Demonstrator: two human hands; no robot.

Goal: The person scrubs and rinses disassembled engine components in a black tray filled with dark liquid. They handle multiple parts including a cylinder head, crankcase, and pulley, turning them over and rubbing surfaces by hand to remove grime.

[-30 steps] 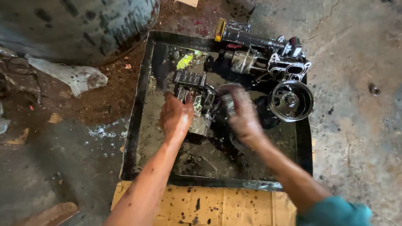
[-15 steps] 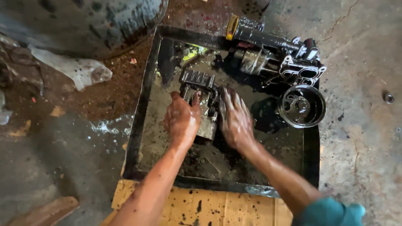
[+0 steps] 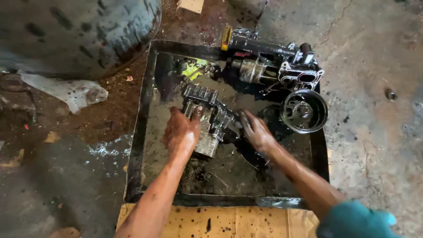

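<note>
- Lying near the middle of the black metal tray [image 3: 140,132], a greasy engine part [image 3: 210,118] with a ribbed block at its lower end is held by both hands.
- The left hand [image 3: 180,132] is laid on the left side of the engine part; its fingers are curled against the metal, so this grip is closed on the part.
- The right hand [image 3: 257,132] is placed at the right side of the same part, with the fingers stretched toward it and touching it. Whether this grip is really closed around the part cannot be told, because the fingertips are hidden in dark oil.
- The floor of the tray is covered with black oily liquid, and the engine part is partly wet from it.
- At the far right corner of the tray, a larger engine assembly [image 3: 273,61] with a yellow-ended tube is rested over the rim.
- Just below this assembly, still at the right side of the tray, a round pulley [image 3: 305,110] is seen, well apart from the right hand.
- A spotted cardboard sheet [image 3: 211,222] is laid under the near edge of the tray.
- Left of the tray, on the dirty concrete floor, a crumpled grey rag [image 3: 66,90] is lying.
- Beyond the far left corner of the tray, part of a big stained drum [image 3: 79,31] is visible.
- A small metal ring [image 3: 391,94] is lying on the floor to the right of the tray.
</note>
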